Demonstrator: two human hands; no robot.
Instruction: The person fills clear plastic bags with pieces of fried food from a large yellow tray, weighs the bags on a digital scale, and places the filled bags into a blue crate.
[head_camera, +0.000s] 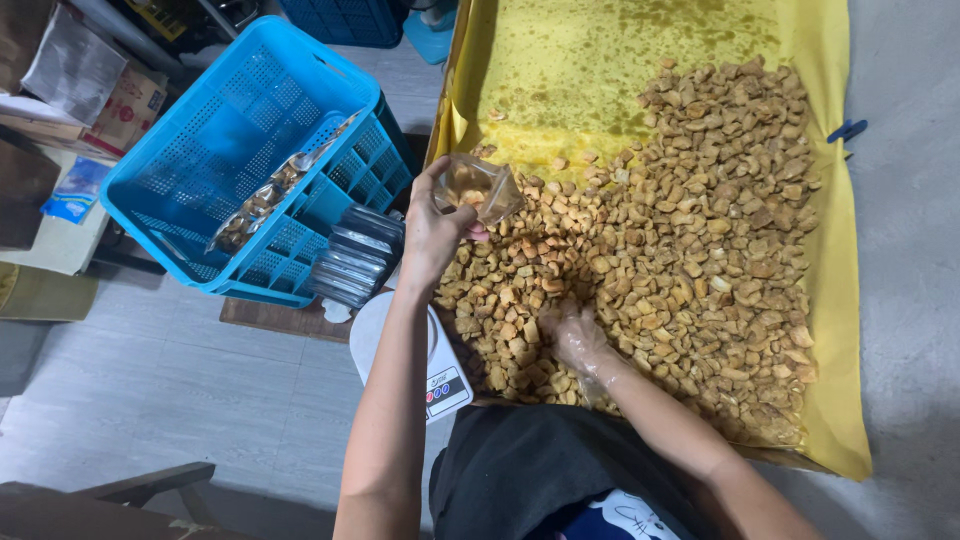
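My left hand (432, 228) holds a small clear plastic bag (480, 187) with a few pieces inside, above the near left edge of a big pile of golden-brown fried snack pieces (690, 240). My right hand (575, 335), covered by a thin clear plastic glove, is pressed down into the pile with its fingers curled around some pieces. The pile lies on a yellow oil-stained sheet (610, 60) lining a large tray.
A blue plastic crate (215, 130) to the left holds filled clear bags (270, 195). A stack of dark flat packs (355, 262) leans against it. A white kitchen scale (440, 375) sits under my left forearm. Cardboard boxes (120, 105) stand at far left, on a grey floor.
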